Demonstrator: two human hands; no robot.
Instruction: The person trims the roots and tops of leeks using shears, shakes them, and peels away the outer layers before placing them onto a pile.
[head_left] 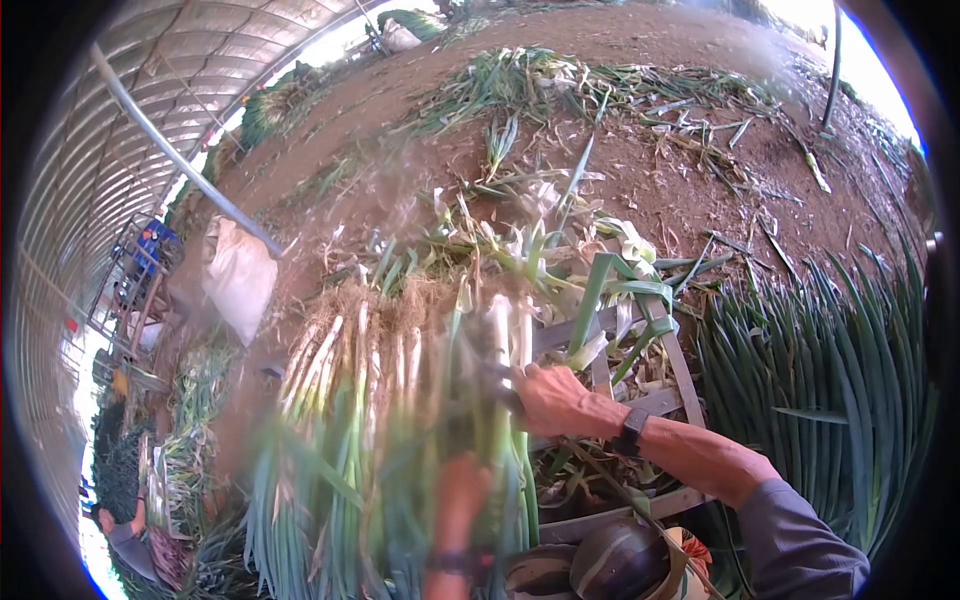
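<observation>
Long green onions (pixel 360 400) lie side by side before me, roots and white stems toward the far side, green leaves toward me. My right hand (pixel 557 400), with a dark watch on its wrist, is closed beside the thick white stems of the nearest onions (pixel 500 345). A blurred dark thing (pixel 503 388) shows at its fingertips; I cannot tell what it is. My left hand (pixel 462 490) is smeared by motion over the green leaves, left of and nearer me than the right, with a dark band at its wrist.
A metal frame (pixel 684 385) stands at the right, with peeled leaves (pixel 610 275) over and beyond it. Upright green onions (pixel 820 400) are packed at far right. Leaf piles (pixel 530 80) lie on the soil. A whitish sack (pixel 240 278) and another person (pixel 133 540) are at the left.
</observation>
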